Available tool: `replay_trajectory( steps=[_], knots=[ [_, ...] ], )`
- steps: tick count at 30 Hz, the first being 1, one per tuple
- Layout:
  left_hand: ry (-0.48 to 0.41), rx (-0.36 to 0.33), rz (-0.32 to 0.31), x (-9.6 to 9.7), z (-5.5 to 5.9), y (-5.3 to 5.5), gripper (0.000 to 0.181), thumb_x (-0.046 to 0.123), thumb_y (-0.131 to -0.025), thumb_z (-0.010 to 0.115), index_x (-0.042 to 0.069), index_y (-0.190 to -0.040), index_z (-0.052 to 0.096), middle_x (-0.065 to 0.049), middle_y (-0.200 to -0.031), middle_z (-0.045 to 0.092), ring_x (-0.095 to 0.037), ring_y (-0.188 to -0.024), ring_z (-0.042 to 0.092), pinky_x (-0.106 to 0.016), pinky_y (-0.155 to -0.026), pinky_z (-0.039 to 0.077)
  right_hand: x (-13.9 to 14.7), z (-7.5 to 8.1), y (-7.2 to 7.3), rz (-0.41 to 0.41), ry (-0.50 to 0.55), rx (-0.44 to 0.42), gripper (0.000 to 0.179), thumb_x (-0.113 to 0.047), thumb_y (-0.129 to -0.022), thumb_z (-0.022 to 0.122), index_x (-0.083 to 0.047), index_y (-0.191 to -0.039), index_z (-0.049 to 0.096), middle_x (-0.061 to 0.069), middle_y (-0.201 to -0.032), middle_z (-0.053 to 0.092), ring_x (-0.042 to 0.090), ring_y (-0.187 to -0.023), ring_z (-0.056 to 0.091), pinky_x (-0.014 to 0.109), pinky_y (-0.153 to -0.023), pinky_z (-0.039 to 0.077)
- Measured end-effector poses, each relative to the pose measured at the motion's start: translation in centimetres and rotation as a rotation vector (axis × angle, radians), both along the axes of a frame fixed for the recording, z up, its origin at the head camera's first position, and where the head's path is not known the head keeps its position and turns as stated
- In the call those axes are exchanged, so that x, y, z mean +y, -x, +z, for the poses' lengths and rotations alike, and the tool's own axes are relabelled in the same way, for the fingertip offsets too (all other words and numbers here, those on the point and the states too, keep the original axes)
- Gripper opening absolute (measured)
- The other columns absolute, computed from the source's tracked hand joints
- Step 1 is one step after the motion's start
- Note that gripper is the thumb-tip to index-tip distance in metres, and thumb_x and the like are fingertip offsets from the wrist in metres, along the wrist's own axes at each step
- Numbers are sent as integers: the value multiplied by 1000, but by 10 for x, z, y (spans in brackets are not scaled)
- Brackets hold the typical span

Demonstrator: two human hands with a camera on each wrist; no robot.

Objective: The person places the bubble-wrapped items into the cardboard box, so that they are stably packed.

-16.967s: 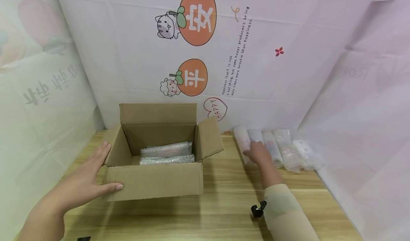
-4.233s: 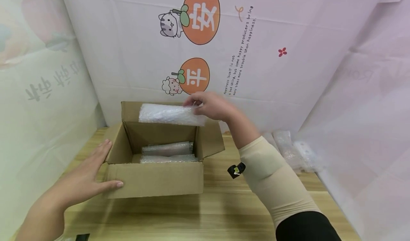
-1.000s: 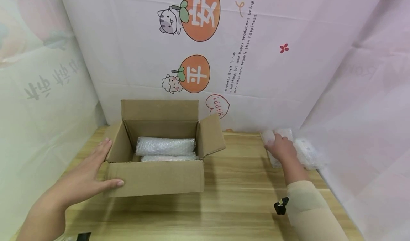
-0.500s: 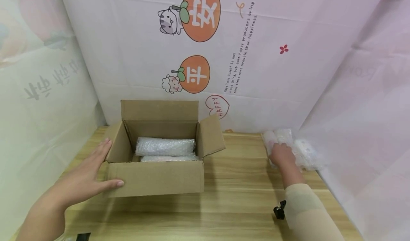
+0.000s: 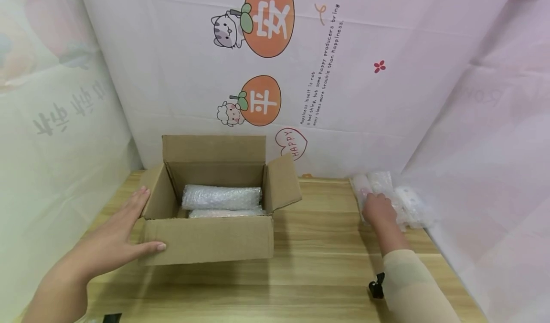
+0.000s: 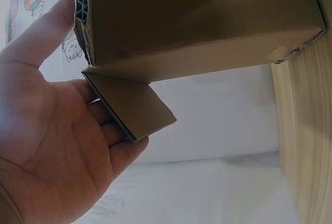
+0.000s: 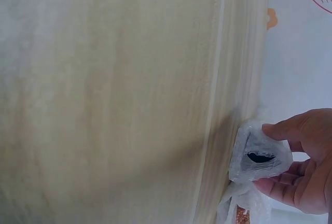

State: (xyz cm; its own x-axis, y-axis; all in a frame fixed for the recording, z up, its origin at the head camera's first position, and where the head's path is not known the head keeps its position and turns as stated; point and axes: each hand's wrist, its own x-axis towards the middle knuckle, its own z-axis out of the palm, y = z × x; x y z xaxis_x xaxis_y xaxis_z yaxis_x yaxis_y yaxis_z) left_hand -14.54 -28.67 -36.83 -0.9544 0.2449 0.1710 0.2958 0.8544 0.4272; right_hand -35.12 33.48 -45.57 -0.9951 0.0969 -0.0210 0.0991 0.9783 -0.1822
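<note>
Your right hand (image 5: 380, 212) gripped a wrapped roll (image 5: 361, 184), thumb on one side and fingers on the other, near the back right corner of the desk (image 5: 318, 265). A dark hollow showed in the roll's end in the right wrist view. Just right of it lay a clear pack (image 5: 381, 182) with something orange showing through, and beyond that a white pack (image 5: 410, 203) by the desk's right edge.

Your left hand (image 5: 109, 244) rested straight-fingered against the box (image 5: 215, 175), its fingers behind the left flap (image 6: 132, 105) and its thumb on the front flap (image 5: 210, 239). The box stood toward the desk's back left corner. Inside it, one bubble-wrapped tube (image 5: 221, 197) lay behind and higher than a second tube (image 5: 227, 213). Past the desk's back edge hung a printed sheet (image 5: 365, 98).
</note>
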Motion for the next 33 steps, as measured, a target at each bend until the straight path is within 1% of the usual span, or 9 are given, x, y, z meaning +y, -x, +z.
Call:
replay_trajectory(
  steps=[6,13,16,23,28,33],
  knots=[
    [-6,5,-4,-1,-1,0,117,59,-81,72,22,-159,-7,-6,-166,-7,-46,-148,11,-73,-103,26,2,1,-3,31,1,20,41,-9,-91,46,11,-126,49,39,-117,45,58,-109,45,63,-75,48],
    [-15,12,-12,0,-2,2,117,58,-81,73,22,-159,-6,-7,-166,-5,-44,-149,10,-72,-106,24,2,7,-6,58,7,0,54,-13,-90,51,8,-139,43,40,-127,42,59,-114,43,65,-80,48],
    [-16,15,-11,0,-2,2,117,58,-81,73,22,-159,-7,-7,-166,-5,-44,-149,9,-72,-106,24,1,10,-8,74,15,-6,56,-16,-91,55,6,-141,43,40,-131,41,59,-116,43,65,-83,47],
    [-20,9,-11,0,-2,2,117,58,-81,73,22,-159,-6,-7,-166,-5,-43,-150,8,-72,-106,23,-4,18,-14,106,28,-18,57,-18,-93,59,3,-144,43,38,-137,39,59,-119,41,66,-87,46],
    [-23,4,-7,0,-2,2,117,59,-80,73,22,-159,-7,-7,-166,-6,-44,-150,7,-73,-106,23,-9,25,-19,135,31,8,56,-17,-93,60,2,-143,45,36,-136,42,57,-118,45,64,-87,47],
    [-25,2,-4,0,-2,2,118,59,-80,73,22,-159,-7,-7,-166,-6,-44,-150,7,-73,-106,23,-16,34,-23,181,47,31,55,-18,-92,62,1,-141,48,36,-134,46,55,-117,48,64,-89,46]
  ],
)
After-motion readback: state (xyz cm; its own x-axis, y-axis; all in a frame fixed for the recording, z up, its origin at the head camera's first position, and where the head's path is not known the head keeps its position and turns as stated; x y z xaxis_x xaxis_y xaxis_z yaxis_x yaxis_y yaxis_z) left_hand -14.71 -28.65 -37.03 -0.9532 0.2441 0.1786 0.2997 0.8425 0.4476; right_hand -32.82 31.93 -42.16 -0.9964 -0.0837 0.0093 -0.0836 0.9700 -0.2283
